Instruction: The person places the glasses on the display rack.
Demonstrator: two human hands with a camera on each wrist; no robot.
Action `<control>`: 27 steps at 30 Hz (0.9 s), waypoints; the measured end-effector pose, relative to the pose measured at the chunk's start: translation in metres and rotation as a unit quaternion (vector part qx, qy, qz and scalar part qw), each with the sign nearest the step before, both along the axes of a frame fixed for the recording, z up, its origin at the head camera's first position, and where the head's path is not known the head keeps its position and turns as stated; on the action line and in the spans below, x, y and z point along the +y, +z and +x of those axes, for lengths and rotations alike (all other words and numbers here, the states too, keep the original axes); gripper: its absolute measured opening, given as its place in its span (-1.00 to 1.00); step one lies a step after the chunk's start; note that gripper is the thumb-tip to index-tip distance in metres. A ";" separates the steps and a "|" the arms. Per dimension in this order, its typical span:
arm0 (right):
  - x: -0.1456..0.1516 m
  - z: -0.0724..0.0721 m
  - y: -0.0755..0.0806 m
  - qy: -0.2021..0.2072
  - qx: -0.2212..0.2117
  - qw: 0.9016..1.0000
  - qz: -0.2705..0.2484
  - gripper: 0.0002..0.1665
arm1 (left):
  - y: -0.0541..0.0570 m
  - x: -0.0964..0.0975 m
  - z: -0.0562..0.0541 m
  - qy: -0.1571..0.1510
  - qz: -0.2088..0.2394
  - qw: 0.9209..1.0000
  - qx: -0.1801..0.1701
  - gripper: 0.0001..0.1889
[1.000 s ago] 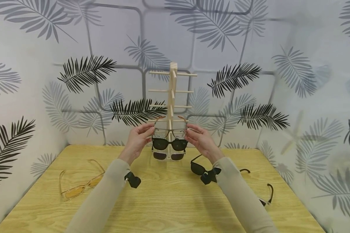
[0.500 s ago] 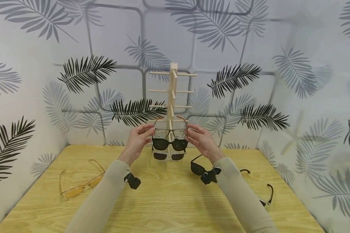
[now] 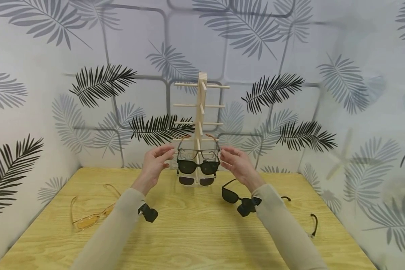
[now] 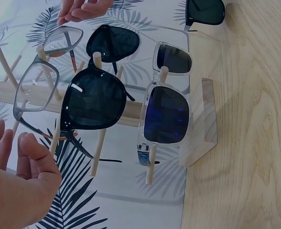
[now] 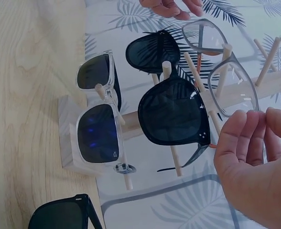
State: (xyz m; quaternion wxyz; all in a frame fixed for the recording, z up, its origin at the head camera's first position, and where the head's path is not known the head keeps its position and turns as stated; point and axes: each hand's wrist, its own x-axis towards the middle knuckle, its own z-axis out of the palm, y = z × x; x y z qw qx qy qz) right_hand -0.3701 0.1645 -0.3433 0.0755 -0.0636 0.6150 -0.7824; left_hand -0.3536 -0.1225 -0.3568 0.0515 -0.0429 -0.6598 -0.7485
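Head view shows left hand (image 3: pixel 154 165) and right hand (image 3: pixel 240 165) loosely curved, gripping nothing, flanking the grey-rimmed clear eyeglasses (image 3: pixel 191 153) near picture centre, which a fingertip snagging the rim could dislodge.

- Display rack (image 3: pixel 203 77): pale bare wood, matt, smooth pegs
- Grey-framed glasses (image 3: pixel 198 151): plastic-looking rims, clear smooth lenses
- Black sunglasses (image 4: pixel 98 86): glossy plastic-looking frame, small metallic-looking studs, shiny dark lenses
- Clear-framed sunglasses (image 5: pixel 98 126): see-through plastic-looking frame, glossy lenses
- Tabletop (image 3: pixel 192 232): smooth wood grain, low sheen
- Sleeves (image 3: pixel 288 227): matt cloth, smooth-looking
- Wall covering (image 3: pixel 195 41): smooth, printed; paper or cloth, cannot tell
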 end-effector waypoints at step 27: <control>-0.042 0.025 -0.026 0.154 0.015 0.984 0.084 -0.81 | -0.025 -0.062 0.031 -0.144 -0.141 0.979 -0.040 -0.71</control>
